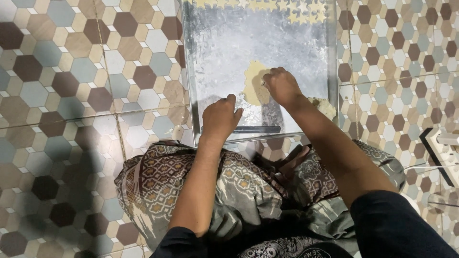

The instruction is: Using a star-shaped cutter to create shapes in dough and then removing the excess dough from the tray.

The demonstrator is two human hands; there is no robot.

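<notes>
Pressing dough sheet (253, 86) in floured tray (306, 57): right hand (282, 86) curled; left hand (220, 117) loose, empty.

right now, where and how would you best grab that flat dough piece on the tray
Probably by its free left edge, sliding fingertips under from the left: the dough sheet lies thin and flat on the floured tray, and the right hand covers its right side.

Both our arms reach forward, bare from the dark sleeves down; our left hand (220, 118) lies palm down, fingers curled loosely, thumb out to the right; our right hand (282, 86) is farther ahead, knuckles up, fingers bent under.
</notes>
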